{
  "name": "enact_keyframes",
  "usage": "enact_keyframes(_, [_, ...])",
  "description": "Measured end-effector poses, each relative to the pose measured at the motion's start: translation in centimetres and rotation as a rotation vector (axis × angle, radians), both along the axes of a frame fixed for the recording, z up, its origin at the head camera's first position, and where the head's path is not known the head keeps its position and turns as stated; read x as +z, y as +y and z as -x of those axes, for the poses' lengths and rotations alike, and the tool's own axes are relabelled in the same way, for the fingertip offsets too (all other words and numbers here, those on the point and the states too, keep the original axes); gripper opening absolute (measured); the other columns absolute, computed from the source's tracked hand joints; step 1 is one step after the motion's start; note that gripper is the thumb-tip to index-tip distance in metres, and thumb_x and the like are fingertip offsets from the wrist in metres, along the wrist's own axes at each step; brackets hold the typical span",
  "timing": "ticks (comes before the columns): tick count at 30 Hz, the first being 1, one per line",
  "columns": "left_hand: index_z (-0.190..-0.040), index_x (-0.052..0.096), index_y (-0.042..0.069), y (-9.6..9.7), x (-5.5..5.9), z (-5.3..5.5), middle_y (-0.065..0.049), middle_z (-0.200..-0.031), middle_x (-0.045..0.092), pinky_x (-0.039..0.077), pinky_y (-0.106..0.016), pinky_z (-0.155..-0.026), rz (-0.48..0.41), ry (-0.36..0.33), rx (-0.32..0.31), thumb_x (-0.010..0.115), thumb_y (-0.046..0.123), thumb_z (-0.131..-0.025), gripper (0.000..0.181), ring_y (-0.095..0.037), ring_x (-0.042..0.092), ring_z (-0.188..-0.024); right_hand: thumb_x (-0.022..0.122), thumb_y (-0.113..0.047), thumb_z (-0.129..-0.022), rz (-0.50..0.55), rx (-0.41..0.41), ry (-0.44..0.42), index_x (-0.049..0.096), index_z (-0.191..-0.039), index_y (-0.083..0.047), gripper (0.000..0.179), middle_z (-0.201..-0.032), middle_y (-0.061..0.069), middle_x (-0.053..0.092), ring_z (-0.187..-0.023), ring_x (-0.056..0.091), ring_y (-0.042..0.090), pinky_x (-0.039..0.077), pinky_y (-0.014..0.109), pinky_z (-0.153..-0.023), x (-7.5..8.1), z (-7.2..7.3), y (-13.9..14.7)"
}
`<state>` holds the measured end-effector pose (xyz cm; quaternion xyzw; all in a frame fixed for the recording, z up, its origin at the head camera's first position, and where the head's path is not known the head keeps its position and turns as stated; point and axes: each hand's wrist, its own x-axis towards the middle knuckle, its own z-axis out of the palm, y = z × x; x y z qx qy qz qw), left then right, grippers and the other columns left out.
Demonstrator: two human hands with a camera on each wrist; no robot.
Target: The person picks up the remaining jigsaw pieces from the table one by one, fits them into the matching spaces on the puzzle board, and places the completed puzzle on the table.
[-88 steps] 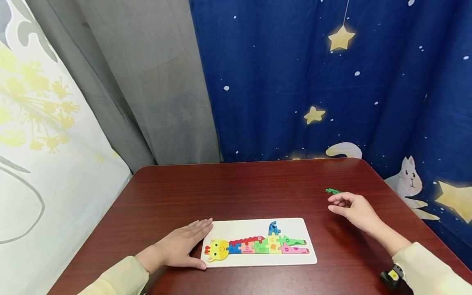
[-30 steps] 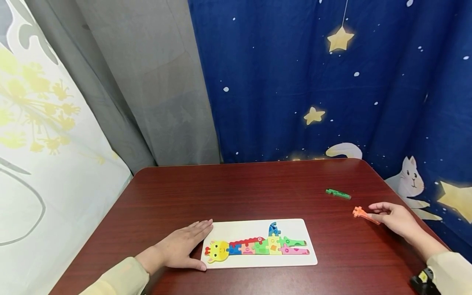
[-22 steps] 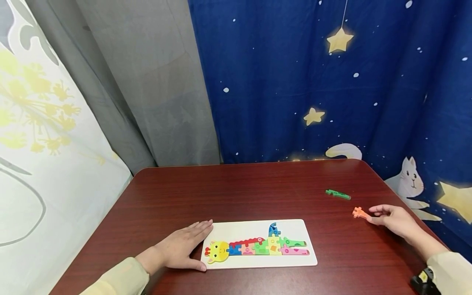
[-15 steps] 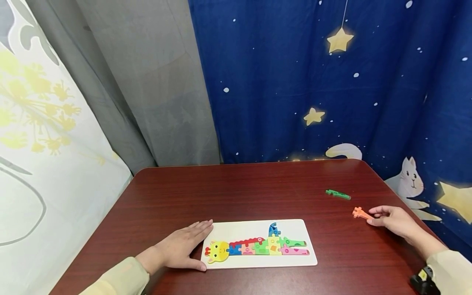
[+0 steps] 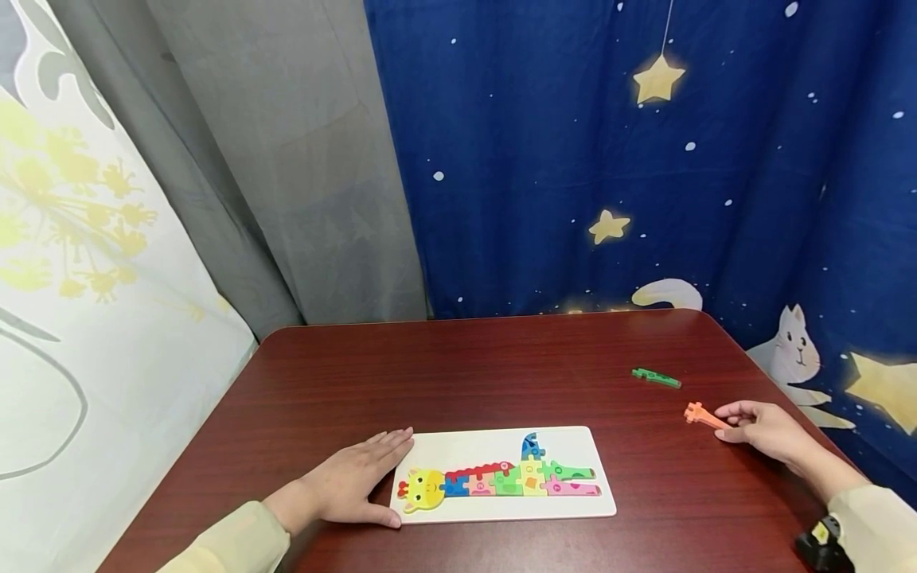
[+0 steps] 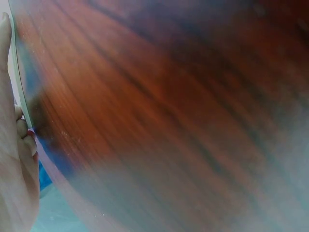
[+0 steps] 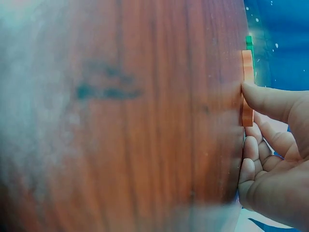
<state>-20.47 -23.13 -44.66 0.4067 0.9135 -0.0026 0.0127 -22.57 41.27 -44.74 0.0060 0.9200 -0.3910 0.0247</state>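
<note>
A white puzzle board [image 5: 458, 446] lies near the front of the table, with colourful pieces forming a giraffe lying sideways, its yellow head [image 5: 423, 489] at the left. My left hand [image 5: 351, 481] rests flat at the board's left edge, fingers straight, thumb at the lower corner. To the right, my right hand [image 5: 762, 430] pinches the right end of an orange puzzle piece [image 5: 698, 414] at the table surface. In the right wrist view the thumb presses on the orange piece's side [image 7: 247, 65]; part of the grip is hidden. Just beyond lies a green puzzle piece [image 5: 656, 378], untouched.
The dark red wooden table [image 5: 458, 366] has rounded far corners. A blue curtain [image 5: 516, 159] with stars hangs behind it, a grey curtain [image 5: 301, 159] at back left, and a white patterned cloth [image 5: 107, 318] on the left side.
My right hand has moved right, away from the green piece, to the orange piece, which was hidden earlier. During the last second it barely shifts. My left hand and the board stay put.
</note>
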Motion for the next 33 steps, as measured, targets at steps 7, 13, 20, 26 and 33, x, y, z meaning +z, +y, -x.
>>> enact_keyframes(7, [-0.154,0.027,0.007,-0.06,-0.13,-0.01,-0.006,-0.159,0.023,0.032,-0.042,-0.111,0.006,0.006,-0.003,0.041,0.081,-0.082,0.105,-0.022,0.026,-0.143,0.077,-0.022,-0.083,-0.016,-0.027,-0.023,0.064,-0.109,0.008,0.042,-0.093,0.007,0.062,-0.078,0.051,0.017,0.043,0.024,-0.064,-0.05,0.23,0.02])
enact_keyframes(13, [-0.153,0.028,0.006,-0.01,-0.04,-0.03,-0.007,-0.159,0.025,0.032,-0.042,-0.11,0.003,0.015,-0.011,0.041,0.081,-0.082,0.104,-0.022,0.027,-0.143,0.076,-0.022,-0.084,-0.028,-0.033,-0.017,0.065,-0.108,0.008,0.04,-0.091,0.005,0.061,-0.078,0.051,0.017,0.042,0.025,-0.064,-0.08,0.14,-0.1])
enact_keyframes(20, [-0.154,0.026,0.007,0.06,-0.03,-0.04,-0.007,-0.159,0.023,0.032,-0.042,-0.11,0.005,-0.003,0.003,0.041,0.081,-0.081,0.105,-0.022,0.026,-0.143,0.076,-0.02,-0.084,-0.03,-0.035,-0.003,0.065,-0.106,0.009,0.038,-0.089,0.005,0.062,-0.076,0.051,0.014,0.041,0.025,-0.063,-0.14,0.1,-0.17])
enact_keyframes(26, [-0.154,0.026,0.008,0.02,-0.08,0.04,-0.006,-0.159,0.023,0.033,-0.043,-0.11,-0.002,-0.007,0.004,0.042,0.081,-0.081,0.105,-0.022,0.026,-0.143,0.076,-0.02,-0.084,-0.038,-0.035,0.013,0.066,-0.105,0.008,0.036,-0.087,0.004,0.061,-0.074,0.05,0.014,0.041,0.025,-0.063,-0.26,0.1,-0.13])
enact_keyframes(33, [-0.154,0.026,0.008,0.06,-0.17,0.08,-0.005,-0.159,0.023,0.033,-0.043,-0.11,0.002,-0.002,0.008,0.041,0.082,-0.081,0.105,-0.022,0.026,-0.143,0.075,-0.018,-0.085,-0.031,-0.038,0.002,0.066,-0.104,0.009,0.033,-0.085,0.004,0.063,-0.075,0.051,0.016,0.041,0.026,-0.063,-0.32,0.25,-0.09])
